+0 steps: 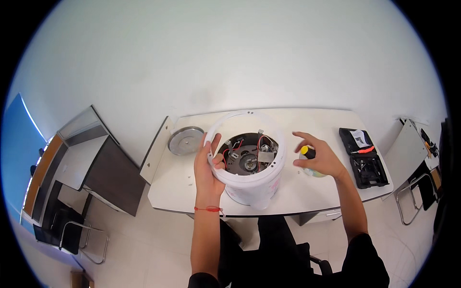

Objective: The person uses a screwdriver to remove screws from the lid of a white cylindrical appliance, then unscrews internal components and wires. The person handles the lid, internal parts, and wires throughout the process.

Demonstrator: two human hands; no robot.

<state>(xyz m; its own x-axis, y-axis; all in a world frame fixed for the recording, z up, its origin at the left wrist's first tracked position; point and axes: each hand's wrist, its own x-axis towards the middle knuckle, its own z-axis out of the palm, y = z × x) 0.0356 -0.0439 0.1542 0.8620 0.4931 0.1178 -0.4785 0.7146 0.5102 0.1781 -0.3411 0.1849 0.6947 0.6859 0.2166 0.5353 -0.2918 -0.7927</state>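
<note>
A white round appliance housing [254, 194] with a faint pink pattern stands near the table's front edge. Its open top shows a dark metal interior [249, 164] with red wires and small metal brackets. My left hand [210, 165] grips the left side of a white plastic ring [282, 144] at the housing's top, its fingertips over the rim. To the right, my right hand [319, 156] is raised with thumb and forefinger spread. Between them shows a yellow-and-black cylindrical piece [308, 152], above something pale and greenish partly hidden by the hand; I see no firm grip on it.
A round metal lid-like disc [186, 140] lies at the table's left, beside a low upright panel [156, 151]. An open black tool case [367, 170] with a red-handled tool sits at the right. Small bits [189, 181] lie on the white tabletop [168, 192]. Other desks and chairs stand at both sides.
</note>
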